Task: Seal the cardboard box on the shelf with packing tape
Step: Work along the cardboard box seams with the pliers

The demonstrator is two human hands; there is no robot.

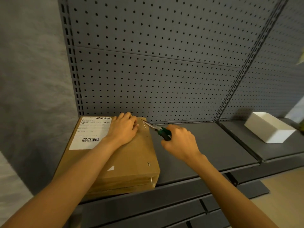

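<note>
Both hands are at the far end of the cardboard box (125, 155), which lies flat at the left end of the grey metal shelf (197, 153), against the pegboard back panel (156, 63). The left hand (123, 127) lies on the box lid beside the shipping label (92, 132), fingers curled at the far edge, apparently pinning the box so that it cannot slide. The right hand (179, 142) grips green-handled pliers (158, 129), their tips at a staple (144, 125) near the far right corner, probably to work it; no packing tape is visible, and a white foam tray (269, 127) sits well apart to the right.
</note>
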